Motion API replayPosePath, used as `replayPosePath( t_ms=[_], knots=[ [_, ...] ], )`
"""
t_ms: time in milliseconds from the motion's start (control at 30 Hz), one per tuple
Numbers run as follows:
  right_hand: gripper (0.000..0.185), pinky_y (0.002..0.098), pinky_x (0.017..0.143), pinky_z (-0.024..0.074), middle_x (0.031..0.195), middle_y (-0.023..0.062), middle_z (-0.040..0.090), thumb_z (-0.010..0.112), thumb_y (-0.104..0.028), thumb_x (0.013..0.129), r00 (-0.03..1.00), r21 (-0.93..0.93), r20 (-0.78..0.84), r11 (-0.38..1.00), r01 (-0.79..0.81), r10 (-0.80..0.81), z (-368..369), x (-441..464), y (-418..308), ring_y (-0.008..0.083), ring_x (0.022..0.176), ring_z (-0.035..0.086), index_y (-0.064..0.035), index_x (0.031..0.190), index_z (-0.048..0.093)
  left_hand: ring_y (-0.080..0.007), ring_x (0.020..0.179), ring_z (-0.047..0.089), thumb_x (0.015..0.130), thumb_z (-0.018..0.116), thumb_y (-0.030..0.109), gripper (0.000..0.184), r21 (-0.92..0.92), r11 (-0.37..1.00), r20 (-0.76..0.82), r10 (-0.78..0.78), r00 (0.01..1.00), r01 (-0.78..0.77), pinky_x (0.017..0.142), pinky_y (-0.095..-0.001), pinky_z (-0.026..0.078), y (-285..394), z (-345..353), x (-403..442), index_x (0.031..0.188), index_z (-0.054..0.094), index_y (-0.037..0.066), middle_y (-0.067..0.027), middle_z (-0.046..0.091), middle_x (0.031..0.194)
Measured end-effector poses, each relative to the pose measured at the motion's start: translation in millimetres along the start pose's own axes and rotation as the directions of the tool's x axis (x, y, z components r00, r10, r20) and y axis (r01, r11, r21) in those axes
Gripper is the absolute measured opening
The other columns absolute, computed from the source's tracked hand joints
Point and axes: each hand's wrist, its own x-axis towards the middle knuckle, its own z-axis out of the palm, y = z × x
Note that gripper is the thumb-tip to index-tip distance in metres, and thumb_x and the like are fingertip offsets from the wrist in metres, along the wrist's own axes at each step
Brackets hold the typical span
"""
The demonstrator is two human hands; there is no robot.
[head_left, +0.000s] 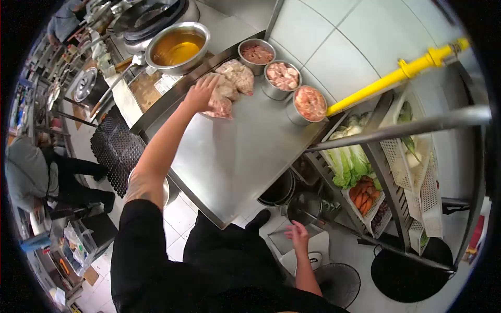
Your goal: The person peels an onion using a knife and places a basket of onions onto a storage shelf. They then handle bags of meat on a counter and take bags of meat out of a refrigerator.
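My left hand (201, 94) reaches over the steel table (224, 151) and lies on the edge of some plastic bags of pale meat (225, 86), its fingers spread. Whether it grips the plastic is hard to tell. Beyond the bags stand three round steel tins of raw meat: a darker one (257, 53), one with pale pieces (282, 76) and one with pinkish meat (310, 104). My right hand (298, 236) hangs low beside the table, away from it, with fingers apart and nothing in it.
A steel bowl of yellow oil (178, 48) sits at the upper left. A yellow pipe (391, 78) and a metal rail (407, 129) cross the right side above vegetable crates (360, 182). A black wok (412, 271) is low right. Another person (31, 172) stands at the left.
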Motion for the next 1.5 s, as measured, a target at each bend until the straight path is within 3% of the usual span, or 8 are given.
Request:
replayPosePath(
  t_ms=[200,367,467,800,1033,1100,1300,1500],
  knots=[
    [0.029,0.0296,0.071,0.0553,0.096,0.0105,0.076,0.058,-0.021,0.101,0.838,-0.456,0.508,0.762,0.459,-0.201,169,-15,-124,0.0146,0.079,0.071,-0.0001,0.119,0.068,-0.0340,0.116,0.062,0.082,0.061,0.004,0.028,-0.093,0.993,0.179,0.088,0.980,-0.073,0.090,-0.0433,0.057,-21,59,43,0.110,0.067,0.004,-0.0194,0.060,0.124],
    [0.030,0.0307,0.074,0.0523,0.083,0.0070,0.071,0.055,-0.028,0.103,0.709,-0.442,0.546,0.565,0.697,-0.446,322,86,-261,0.0115,0.079,0.065,-0.0018,0.104,0.070,-0.0324,0.099,0.069,0.088,0.060,0.013,0.024,-0.143,0.990,0.145,0.027,0.989,-0.006,0.091,-0.0462,0.052,-15,62,3,0.110,0.065,0.007,-0.0161,0.069,0.108],
    [0.028,0.0441,0.086,0.0533,0.101,0.0207,0.072,0.059,-0.022,0.097,0.412,-0.429,0.489,0.199,0.881,-0.769,421,186,-322,0.0402,0.097,0.068,-0.0030,0.115,0.070,-0.0300,0.095,0.070,0.089,0.059,0.017,0.020,-0.203,0.977,0.100,0.091,0.991,-0.069,0.085,-0.0435,0.053,-9,63,-31,0.105,0.066,0.007,-0.0131,0.071,0.097],
    [0.052,0.0513,0.091,0.0500,0.115,0.0185,0.064,0.078,-0.021,0.082,0.438,-0.823,0.488,-0.231,0.519,-0.755,528,282,-344,0.0397,0.109,0.061,-0.0083,0.127,0.056,-0.0417,0.083,0.068,0.076,0.070,0.012,0.024,-0.814,0.489,0.104,-0.408,0.907,0.314,0.073,-0.0477,0.053,8,34,-154,0.096,0.066,0.000,-0.0207,0.069,0.088],
    [0.028,0.0406,0.086,0.0545,0.103,0.0176,0.072,0.071,-0.023,0.091,0.650,-0.730,0.364,0.228,0.644,-0.667,472,259,-337,0.0322,0.097,0.070,-0.0073,0.114,0.065,-0.0434,0.087,0.068,0.082,0.077,0.029,0.037,-0.831,0.106,0.329,-0.698,0.636,0.546,0.077,-0.0471,0.053,7,37,-157,0.097,0.068,-0.004,-0.0250,0.071,0.090],
    [0.026,0.0336,0.084,0.0547,0.103,0.0097,0.072,0.072,-0.017,0.091,0.857,-0.271,0.431,0.866,0.420,-0.281,442,232,-336,0.0207,0.097,0.070,-0.0067,0.114,0.067,-0.0384,0.096,0.070,0.084,0.078,0.030,0.040,-0.905,0.093,0.223,-0.727,0.649,0.415,0.084,-0.0438,0.053,12,31,-155,0.105,0.069,-0.004,-0.0236,0.073,0.100],
    [0.025,0.0293,0.082,0.0543,0.105,0.0074,0.072,0.075,-0.012,0.088,0.756,-0.186,0.577,0.852,0.489,-0.308,418,143,-257,0.0150,0.089,0.069,-0.0016,0.110,0.072,-0.0316,0.103,0.069,0.086,0.075,0.020,0.037,-0.910,-0.060,0.292,-0.796,0.530,0.411,0.089,-0.0412,0.052,46,47,-157,0.115,0.066,-0.003,-0.0211,0.073,0.108],
    [0.053,0.0364,0.089,0.0523,0.098,0.0173,0.074,0.064,-0.047,0.095,0.800,-0.407,0.509,0.730,0.549,-0.317,457,45,-203,0.0248,0.094,0.070,0.0038,0.108,0.071,-0.0256,0.091,0.067,0.089,0.071,0.012,0.030,-0.845,-0.014,0.356,-0.761,0.542,0.534,0.083,-0.0361,0.052,78,25,-165,0.114,0.062,-0.002,-0.0163,0.071,0.099]
  ],
)
